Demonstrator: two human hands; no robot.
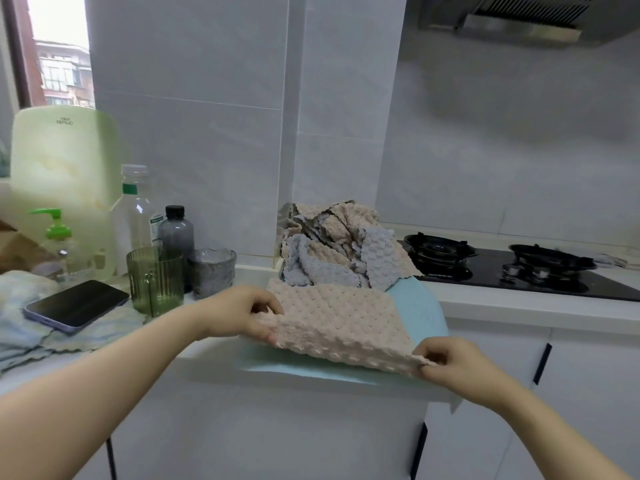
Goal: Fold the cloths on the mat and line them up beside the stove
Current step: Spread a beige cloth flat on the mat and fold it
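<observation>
While both hands pinch the beige cloth (332,320) over the light-blue mat (422,313), left hand (242,311) and right hand (453,363) hold opposite near corners; crumpled cloths (343,247) lie beside the stove (502,268).

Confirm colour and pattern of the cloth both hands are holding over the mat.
The bobbled fleece cloth is plain beige with raised dots; head view.

The beige cloth (332,320) is soft, bumpy fleece; the mat (420,313) beneath looks smooth and matt. The stove (485,275) top is glossy black glass.
</observation>
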